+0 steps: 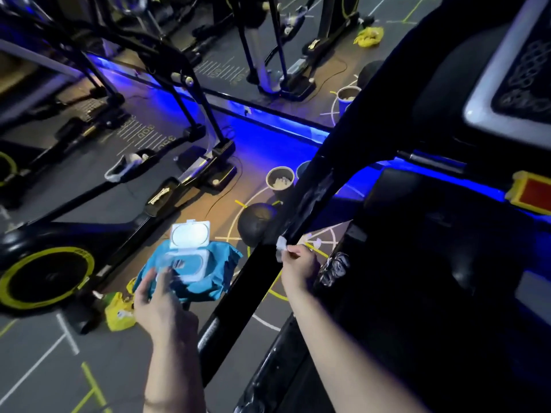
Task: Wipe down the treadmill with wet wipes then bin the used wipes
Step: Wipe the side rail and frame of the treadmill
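Head view. Treadmill upright [238, 293], a black bar, is seen running from 6 o'clock up toward 1 o'clock, splitting the frame. Right hand [299, 263] is placed at centre, just right of the bar's edge. Its fingers are closed in a pinch on a white wipe [281, 247], which is pressed on the bar. Left hand [155, 296] is at 7 o'clock, blurred, with fingers curled round the near edge of a blue wipe pack [193, 272]. The pack is held off the floor, just left of the bar and not touching it. Its white lid [190, 235] is flipped up.

A narrow strip of open floor [44, 353] is left between the bar and the exercise bike [44, 281] at 9 o'clock. A yellow bag [119, 314] lies on the floor near the bike's wheel, below the pack. A black ball [256, 223] is seen at centre, touching or just behind the bar; which one cannot be told. A round tub [280, 178] with pale crumpled contents stands beyond the ball, toward 12 o'clock.

Treadmill console [521, 79] is seen at 2 o'clock, and its dark deck area fills 4 o'clock.

The floor is grey, marked with white and yellow lines. A blue light strip [268, 126] runs across at 11 to 1 o'clock. More black machine frames are seen at 10 to 12 o'clock. The room is dim.
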A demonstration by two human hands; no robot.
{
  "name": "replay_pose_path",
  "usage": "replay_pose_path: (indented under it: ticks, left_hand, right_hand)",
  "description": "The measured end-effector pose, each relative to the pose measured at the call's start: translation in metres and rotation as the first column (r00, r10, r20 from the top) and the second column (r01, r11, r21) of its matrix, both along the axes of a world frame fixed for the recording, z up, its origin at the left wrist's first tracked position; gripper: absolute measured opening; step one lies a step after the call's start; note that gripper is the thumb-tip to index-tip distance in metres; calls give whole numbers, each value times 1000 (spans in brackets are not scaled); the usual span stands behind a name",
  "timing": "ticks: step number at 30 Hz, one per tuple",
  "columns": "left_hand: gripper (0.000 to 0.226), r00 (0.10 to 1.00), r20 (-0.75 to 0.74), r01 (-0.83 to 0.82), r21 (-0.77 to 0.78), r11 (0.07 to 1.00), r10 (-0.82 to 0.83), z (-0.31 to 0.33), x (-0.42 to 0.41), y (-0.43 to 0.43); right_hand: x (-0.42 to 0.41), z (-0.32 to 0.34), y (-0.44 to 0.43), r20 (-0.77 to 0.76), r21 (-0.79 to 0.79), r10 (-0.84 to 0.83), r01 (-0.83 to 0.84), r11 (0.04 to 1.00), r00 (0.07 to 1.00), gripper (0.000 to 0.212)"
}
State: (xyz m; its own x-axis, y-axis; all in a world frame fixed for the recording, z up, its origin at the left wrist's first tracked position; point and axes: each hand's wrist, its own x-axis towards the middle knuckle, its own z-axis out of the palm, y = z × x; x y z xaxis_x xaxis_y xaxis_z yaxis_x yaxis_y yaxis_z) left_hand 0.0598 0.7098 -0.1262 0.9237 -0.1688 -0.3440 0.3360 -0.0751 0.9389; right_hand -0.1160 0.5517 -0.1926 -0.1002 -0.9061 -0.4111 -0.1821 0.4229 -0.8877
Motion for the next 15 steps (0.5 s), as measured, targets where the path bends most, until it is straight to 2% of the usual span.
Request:
replay_pose_path:
  ticks: [4, 9, 11, 15]
  left_hand:
    - [45, 999, 1, -53, -86, 995, 53, -8, -9, -12]
    - [37, 991, -51, -128, -175, 976, 121, 8, -30, -23]
    - [28, 987, -12, -160, -153, 975, 160, 23, -49, -34]
    - [29, 975, 38, -211, -120, 970, 217, 41, -76, -63]
  right_hand:
    - [-13, -5, -30, 18, 11, -11, 10, 1000, 1000, 13]
    - [-23, -2, -60, 57, -11, -6, 6, 1000, 998, 11]
    - [-22, 2, -64, 72, -30, 13, -11, 999, 997, 8]
    - [-19, 3, -80, 100, -42, -16, 21, 999, 995, 7]
